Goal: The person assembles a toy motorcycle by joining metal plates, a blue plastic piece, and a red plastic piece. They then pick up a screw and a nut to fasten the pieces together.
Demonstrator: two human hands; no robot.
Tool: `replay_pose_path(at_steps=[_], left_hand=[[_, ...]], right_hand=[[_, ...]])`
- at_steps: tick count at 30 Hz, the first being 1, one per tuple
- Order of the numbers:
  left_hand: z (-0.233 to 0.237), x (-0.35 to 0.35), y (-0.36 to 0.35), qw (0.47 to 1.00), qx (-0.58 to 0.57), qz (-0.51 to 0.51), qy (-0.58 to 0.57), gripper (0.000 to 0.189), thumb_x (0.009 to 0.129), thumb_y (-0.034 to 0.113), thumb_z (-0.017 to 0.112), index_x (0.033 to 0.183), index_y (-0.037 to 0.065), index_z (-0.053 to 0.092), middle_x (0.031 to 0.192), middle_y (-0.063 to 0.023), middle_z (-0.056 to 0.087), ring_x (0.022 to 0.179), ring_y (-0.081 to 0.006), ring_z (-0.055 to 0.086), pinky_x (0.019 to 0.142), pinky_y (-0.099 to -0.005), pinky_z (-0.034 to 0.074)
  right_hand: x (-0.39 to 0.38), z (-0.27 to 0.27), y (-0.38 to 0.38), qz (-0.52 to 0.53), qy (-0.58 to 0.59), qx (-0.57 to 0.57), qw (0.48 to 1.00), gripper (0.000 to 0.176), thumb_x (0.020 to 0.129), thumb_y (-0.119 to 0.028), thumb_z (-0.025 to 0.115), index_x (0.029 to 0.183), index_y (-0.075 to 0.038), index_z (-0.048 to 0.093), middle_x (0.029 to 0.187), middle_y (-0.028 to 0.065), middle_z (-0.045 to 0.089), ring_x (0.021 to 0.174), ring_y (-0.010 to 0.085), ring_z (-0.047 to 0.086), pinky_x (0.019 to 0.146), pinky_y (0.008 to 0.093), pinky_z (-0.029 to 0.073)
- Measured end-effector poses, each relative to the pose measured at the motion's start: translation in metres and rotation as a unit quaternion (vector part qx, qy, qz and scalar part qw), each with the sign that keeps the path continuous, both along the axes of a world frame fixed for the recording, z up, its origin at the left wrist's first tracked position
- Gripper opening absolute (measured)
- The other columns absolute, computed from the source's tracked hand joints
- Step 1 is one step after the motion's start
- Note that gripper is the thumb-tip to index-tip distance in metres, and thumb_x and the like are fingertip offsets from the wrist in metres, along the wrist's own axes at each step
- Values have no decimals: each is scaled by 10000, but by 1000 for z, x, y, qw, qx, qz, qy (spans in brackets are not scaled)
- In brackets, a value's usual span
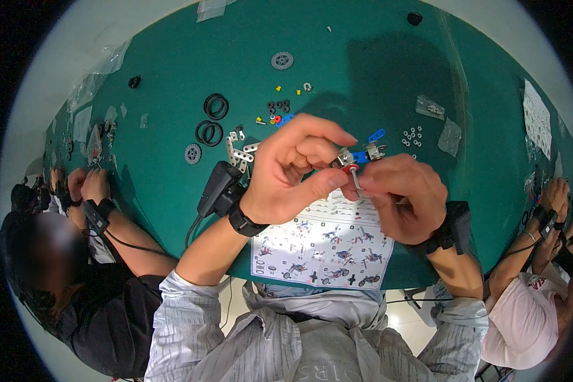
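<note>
My left hand (286, 172) pinches a small model assembly (361, 156) of blue, silver and red parts between thumb and fingers, above the table's front half. My right hand (414, 197) meets it from the other side, its fingers curled round a thin pale rod-shaped tool (356, 179) that reaches up to the red part. The fingertips hide much of the tool and the underside of the model. Below both hands lies a printed instruction sheet (318, 261) with pictures of assembly steps. Just beyond the model a blue perforated strip (377, 135) rests on the green table (223, 38).
Black rubber tyres (216, 106), a grey wheel (282, 61) and silver perforated strips (242, 155) lie to the left. Several small nuts (412, 135) and a clear bag (450, 137) are on the right. Co-workers sit at either side, one in a black sleeve (127, 318).
</note>
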State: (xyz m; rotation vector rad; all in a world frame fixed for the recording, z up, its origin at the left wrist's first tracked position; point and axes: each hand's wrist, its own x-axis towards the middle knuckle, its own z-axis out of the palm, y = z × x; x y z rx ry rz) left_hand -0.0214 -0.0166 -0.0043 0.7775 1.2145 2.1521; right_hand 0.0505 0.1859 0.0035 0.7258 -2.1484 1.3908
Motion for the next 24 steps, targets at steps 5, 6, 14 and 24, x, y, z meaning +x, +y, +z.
replay_pose_path(at_steps=[5,6,14,24], left_hand=[[-3,0,-1,999,-37,4,20,296,949,29,672,1212,-51,564,951,-146,720,841,-178,717,736,-268,543],[-3,0,-1,999,-39,6,16,282,959,42,663,1208,-52,570,951,-145,718,828,-171,712,718,-261,538],[-11,0,1,999,-5,32,31,207,1025,86,567,1173,-50,614,958,-127,686,727,-115,633,602,-233,470],[-17,-2,-1,997,-4,37,70,210,1004,75,603,1184,-34,596,1060,-123,694,874,-148,686,725,-262,532]], right_hand=[[0,-1,1,-12,7,10,1000,267,805,66,739,1037,-46,671,887,107,707,741,242,711,592,310,547],[0,0,1,-12,3,12,1000,266,808,63,739,1040,-47,672,883,107,706,739,241,710,589,311,546],[3,3,0,-17,-6,24,1000,263,816,53,743,1048,-49,674,858,109,698,700,240,698,560,313,532],[3,0,-1,-18,0,16,1000,259,793,68,741,1020,-40,680,850,118,696,690,254,693,561,317,531]])
